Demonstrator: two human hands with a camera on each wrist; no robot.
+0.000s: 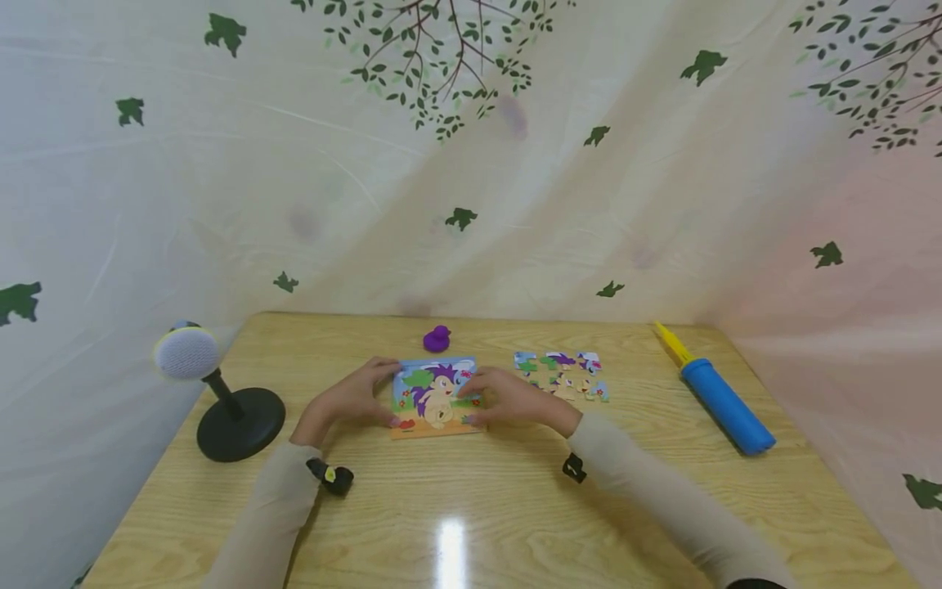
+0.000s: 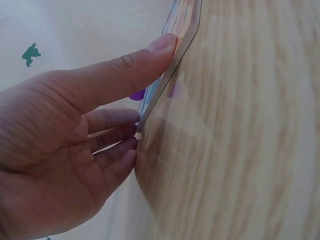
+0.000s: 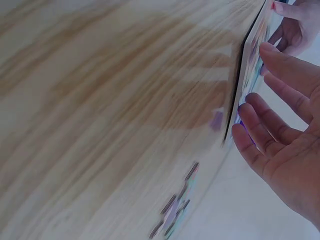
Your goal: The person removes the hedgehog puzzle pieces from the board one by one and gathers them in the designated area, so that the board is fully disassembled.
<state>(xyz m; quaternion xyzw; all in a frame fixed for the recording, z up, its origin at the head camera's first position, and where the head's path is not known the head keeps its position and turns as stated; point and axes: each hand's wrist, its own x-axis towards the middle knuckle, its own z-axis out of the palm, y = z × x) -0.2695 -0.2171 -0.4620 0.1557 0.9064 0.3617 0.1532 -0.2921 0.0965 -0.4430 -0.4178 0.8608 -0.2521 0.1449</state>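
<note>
A hedgehog picture puzzle [image 1: 434, 397] lies flat on the table, its thin edge showing in both wrist views. My left hand [image 1: 356, 397] spans its left side. The thumb [image 2: 162, 50] rests on the near left part, while the other fingertips touch the far left edge. Over the right side is my right hand [image 1: 515, 395], its thumb and loosely bent fingers [image 3: 255, 117] at the picture and its right edge. Several loose jigsaw pieces [image 1: 562, 360] lie to the right, partly hidden behind the right hand and wrist.
A purple rubber duck [image 1: 437, 339] sits behind the puzzle. On the left stands a toy microphone [image 1: 187, 354] on a black round base [image 1: 241, 425]. A blue hand pump [image 1: 724, 406] with a yellow nozzle lies at the right. A leaf-patterned cloth [image 1: 353, 204] hangs behind the wooden table [image 1: 383, 523].
</note>
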